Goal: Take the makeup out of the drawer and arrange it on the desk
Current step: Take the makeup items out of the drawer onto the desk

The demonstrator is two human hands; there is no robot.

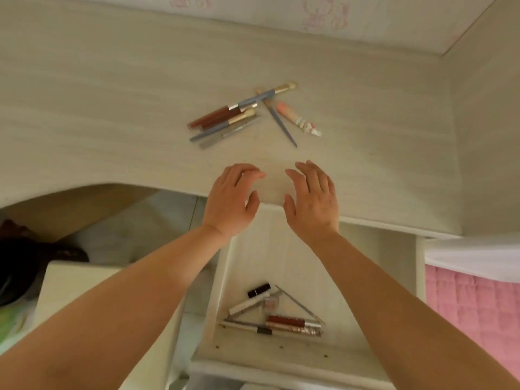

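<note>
**A:** Standing right behind them, what's on the far left?

**B:** Just a pale box point(84, 291) under the desk point(112, 122) and something dark beside it, can't tell what. On the desk itself, a loose pile of makeup: two brown lip gloss tubes point(213, 117), a couple of blue-handled brushes point(225, 125) and a silver pencil point(228, 134) all lying slanted together. Another blue brush point(264, 95) crosses over the top of the pile.

**A:** And the hands?

**B:** Left hand point(233, 198) hovers at the desk's front edge, grip spread, fingers loosely bent, holding nothing. Right hand point(313, 198) sits just beside it, same deal, grip spread and empty. Neither touches the makeup.

**A:** Drawer?

**B:** The drawer point(281, 353) is pulled out below the hands, between the forearms. More makeup lies near its front: a black-capped tube point(259, 289), a white stick point(244, 305), a red gloss point(285, 321), a thin grey brush point(299, 305).

**A:** Further right?

**B:** On the desk, one slim blue brush point(281, 123) and a pink tube with a decorated cap point(295, 118) near it. Far right, a pink quilted bed cover point(472, 305).
</note>
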